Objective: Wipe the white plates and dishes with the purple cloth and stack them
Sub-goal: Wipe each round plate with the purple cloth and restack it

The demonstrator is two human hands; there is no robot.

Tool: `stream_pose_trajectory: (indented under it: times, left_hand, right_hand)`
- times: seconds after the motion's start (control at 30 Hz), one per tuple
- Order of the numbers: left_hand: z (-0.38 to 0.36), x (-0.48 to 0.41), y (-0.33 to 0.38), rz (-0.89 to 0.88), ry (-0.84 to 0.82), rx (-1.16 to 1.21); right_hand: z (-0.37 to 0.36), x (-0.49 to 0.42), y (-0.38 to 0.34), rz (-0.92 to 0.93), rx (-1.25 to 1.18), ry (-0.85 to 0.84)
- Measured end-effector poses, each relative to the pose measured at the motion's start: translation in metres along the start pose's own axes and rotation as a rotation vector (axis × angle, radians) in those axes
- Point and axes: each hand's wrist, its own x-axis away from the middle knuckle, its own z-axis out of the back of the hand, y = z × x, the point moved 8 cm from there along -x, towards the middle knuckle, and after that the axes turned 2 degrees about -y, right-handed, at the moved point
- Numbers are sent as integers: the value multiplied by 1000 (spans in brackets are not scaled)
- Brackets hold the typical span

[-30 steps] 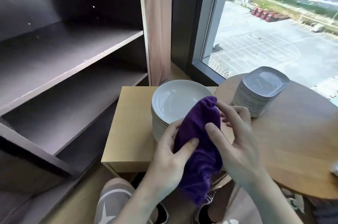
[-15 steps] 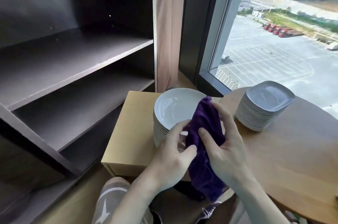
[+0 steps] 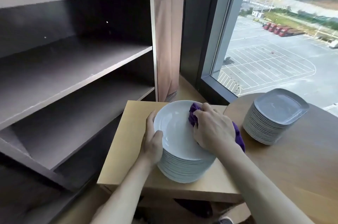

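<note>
Both hands had moved since a moment before, when they held the purple cloth up in the air in front of the plates. Now the right hand (image 3: 212, 128) lay on the top plate (image 3: 173, 128). Its fingers (image 3: 206, 108) were curled down tight on the purple cloth (image 3: 238, 137) and held it bunched against the plate, at about 2 o'clock on the plate. A bit of the cloth stuck out past the fingertips. More of it hung out under the wrist, at 4 o'clock on the plate.

The left hand (image 3: 152, 141) had let go of the cloth. It held the top plate at the 9 o'clock edge. The thumb lay on the rim and the other fingers were curled round the side.

The top plate sat on a stack of round plates (image 3: 182, 169), and the stack stood on a small pale wood counter (image 3: 128, 150). At 3 o'clock from it, with a gap between, a stack of square dishes (image 3: 279, 112) stood on a round wood counter (image 3: 301, 169). At 10 o'clock were dark shelves (image 3: 73, 70). A brown curtain (image 3: 166, 40) hung from clips at 12 o'clock, beside a big window (image 3: 274, 50).
</note>
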Motion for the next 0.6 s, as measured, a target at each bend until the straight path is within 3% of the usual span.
stream_pose_trajectory:
  times: [0.2, 0.3, 0.43, 0.6]
  left_hand:
    - [3, -7, -7, -111, -36, 10]
    - [4, -8, -13, -104, -43, 23]
    - [4, -6, -12, -114, -69, 41]
    - [3, -7, -10, -104, -85, 111]
  right_hand:
    - [-8, -16, 0, -25, 43, -7]
    - [-11, -26, -23, 49, 29, 8]
    - [-17, -25, -65, 206, -116, -10]
    - [-16, -12, -70, 265, -275, -140]
